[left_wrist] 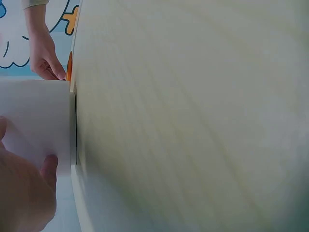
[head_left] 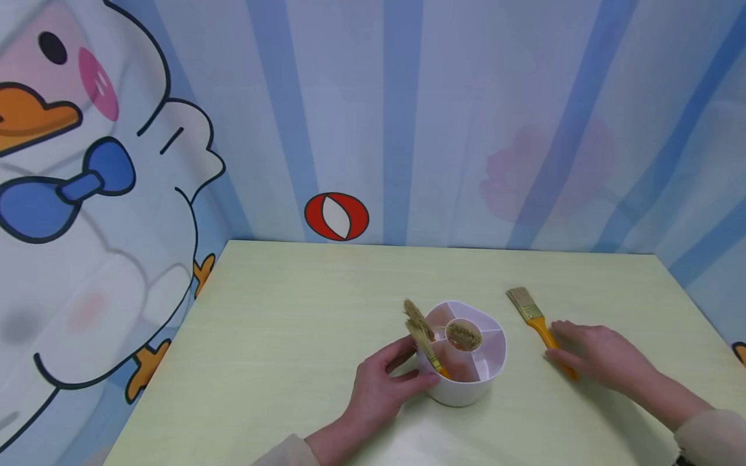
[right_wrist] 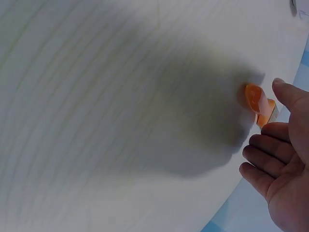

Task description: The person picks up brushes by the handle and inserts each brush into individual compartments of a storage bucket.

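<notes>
A white round divided pot (head_left: 456, 392) stands on the table, with several compartments around a round middle one. My left hand (head_left: 377, 383) holds its left side, thumb at the front and fingers farther back; in the left wrist view, fingertips press its wall (left_wrist: 34, 111). Two brushes (head_left: 421, 333) lean leftward out of the pot, bristles up. Tan bristles (head_left: 464, 336) fill the middle compartment. A flat paintbrush (head_left: 539, 321) with an orange handle lies to the right of the pot. Around that handle (right_wrist: 255, 99) my right hand (head_left: 606, 357) hovers with thumb and fingers apart, not closed on it.
The pale wooden table (head_left: 280, 310) reaches back to a blue striped backdrop (head_left: 449, 129). A cartoon duck (head_left: 140, 226) is printed on the left side of the backdrop, and a red and white ball (head_left: 355, 217) near the table's back edge.
</notes>
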Demonstrator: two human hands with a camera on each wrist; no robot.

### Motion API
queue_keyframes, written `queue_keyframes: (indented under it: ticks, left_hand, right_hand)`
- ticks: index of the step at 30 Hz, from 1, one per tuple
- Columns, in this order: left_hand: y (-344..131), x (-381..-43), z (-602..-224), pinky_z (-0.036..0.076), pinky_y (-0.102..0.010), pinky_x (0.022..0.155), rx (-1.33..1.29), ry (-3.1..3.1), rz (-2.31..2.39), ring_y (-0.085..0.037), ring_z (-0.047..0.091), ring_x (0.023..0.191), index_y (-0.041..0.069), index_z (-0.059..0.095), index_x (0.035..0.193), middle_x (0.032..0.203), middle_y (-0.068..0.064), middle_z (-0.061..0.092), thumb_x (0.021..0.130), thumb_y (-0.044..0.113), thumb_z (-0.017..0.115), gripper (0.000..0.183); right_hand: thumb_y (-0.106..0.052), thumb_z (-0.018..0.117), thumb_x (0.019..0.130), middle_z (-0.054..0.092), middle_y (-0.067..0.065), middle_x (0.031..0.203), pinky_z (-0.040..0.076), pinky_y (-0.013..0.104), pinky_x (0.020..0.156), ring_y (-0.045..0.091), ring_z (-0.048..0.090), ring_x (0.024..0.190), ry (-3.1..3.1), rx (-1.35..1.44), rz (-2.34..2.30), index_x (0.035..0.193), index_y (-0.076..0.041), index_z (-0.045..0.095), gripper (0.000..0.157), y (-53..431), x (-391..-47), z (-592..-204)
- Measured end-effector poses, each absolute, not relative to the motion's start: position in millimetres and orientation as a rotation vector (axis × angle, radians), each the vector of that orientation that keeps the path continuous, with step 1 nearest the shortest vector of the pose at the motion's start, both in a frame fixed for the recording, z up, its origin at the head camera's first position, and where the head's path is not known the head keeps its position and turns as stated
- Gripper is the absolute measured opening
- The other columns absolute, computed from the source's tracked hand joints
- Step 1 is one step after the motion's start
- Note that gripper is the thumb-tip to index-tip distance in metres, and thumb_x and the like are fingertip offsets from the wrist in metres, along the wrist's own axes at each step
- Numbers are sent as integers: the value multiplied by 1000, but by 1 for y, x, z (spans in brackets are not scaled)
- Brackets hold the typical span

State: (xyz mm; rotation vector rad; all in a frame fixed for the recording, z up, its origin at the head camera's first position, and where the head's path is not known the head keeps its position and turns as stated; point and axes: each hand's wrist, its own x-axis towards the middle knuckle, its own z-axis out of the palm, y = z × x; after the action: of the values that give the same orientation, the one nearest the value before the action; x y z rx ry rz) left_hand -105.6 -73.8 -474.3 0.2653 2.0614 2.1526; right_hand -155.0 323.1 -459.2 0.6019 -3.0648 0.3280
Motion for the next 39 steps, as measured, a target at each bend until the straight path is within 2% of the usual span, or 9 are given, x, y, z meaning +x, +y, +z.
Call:
queue_keyframes:
  ticks: [3, 8, 15, 22, 29, 39]
  left_hand:
    - [-73, -106, -474, 61, -36, 100, 270, 2059, 2156, -32, 56, 143, 11, 67, 145, 152, -9, 62, 87, 13, 91, 63]
    - [-72, -106, -474, 61, -35, 100, 278, 2042, 2173, -32, 56, 143, 10, 67, 144, 151, -9, 63, 87, 11, 91, 62]
    - [-73, -106, -473, 61, -35, 99, 259, 2039, 2173, -31, 56, 143, 11, 68, 144, 151, -9, 63, 87, 12, 91, 62]
    - [-74, -106, -473, 61, -34, 99, 250, 2048, 2162, -32, 56, 143, 11, 67, 145, 151, -9, 62, 87, 12, 91, 62]
    - [-74, -105, -473, 61, -35, 99, 246, 2049, 2162, -32, 56, 143, 11, 67, 144, 151, -9, 62, 87, 12, 91, 62]
    - [-74, -105, -473, 61, -35, 100, 245, 2047, 2167, -33, 56, 144, 9, 67, 145, 152, -10, 62, 87, 11, 91, 63]
  right_hand:
    - [-33, 84, 93, 72, 31, 125, 61, 63, 90, 48, 72, 108, -3074, 585, 293, 128, 3, 73, 51, 320, -157, -462]
    - [-25, 85, 91, 76, 26, 116, 63, 61, 84, 39, 75, 96, -3053, 638, 261, 123, 1, 74, 43, 319, -161, -466]
    - [-15, 87, 89, 76, 26, 118, 63, 60, 85, 42, 76, 100, -2969, 740, 298, 124, 2, 75, 41, 318, -164, -469]
    - [-13, 89, 87, 80, 15, 103, 65, 53, 75, 30, 76, 83, -2912, 749, 276, 113, -4, 78, 31, 311, -167, -471]
    - [-7, 88, 86, 81, 15, 106, 65, 53, 81, 35, 78, 94, -2909, 748, 262, 116, -2, 81, 31, 305, -167, -469]
    - [-1, 87, 84, 82, 10, 104, 66, 50, 82, 32, 79, 95, -2832, 830, 264, 112, -4, 83, 29, 307, -169, -468]
